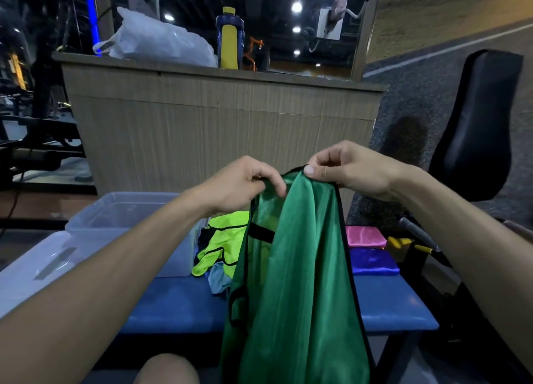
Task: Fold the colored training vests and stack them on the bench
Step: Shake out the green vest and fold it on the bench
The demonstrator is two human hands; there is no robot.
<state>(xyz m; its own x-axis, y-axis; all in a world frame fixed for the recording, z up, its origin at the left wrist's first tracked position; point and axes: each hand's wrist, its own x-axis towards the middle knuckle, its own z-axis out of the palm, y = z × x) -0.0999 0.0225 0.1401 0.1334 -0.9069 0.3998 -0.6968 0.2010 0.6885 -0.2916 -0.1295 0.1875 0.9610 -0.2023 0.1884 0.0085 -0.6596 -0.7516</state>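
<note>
While both hands pinch its black-trimmed top edge, left hand (245,181) and right hand (349,170) close together, the green vest (294,282) hangs down in front of the blue counter (178,305), draping past its near edge. On the counter, a clear bin (115,219) sits left, loose neon-yellow vests (222,248) beside it, folded pink vest (364,236) and blue vest (373,261) near the right edge. No writing is legible anywhere.
</note>
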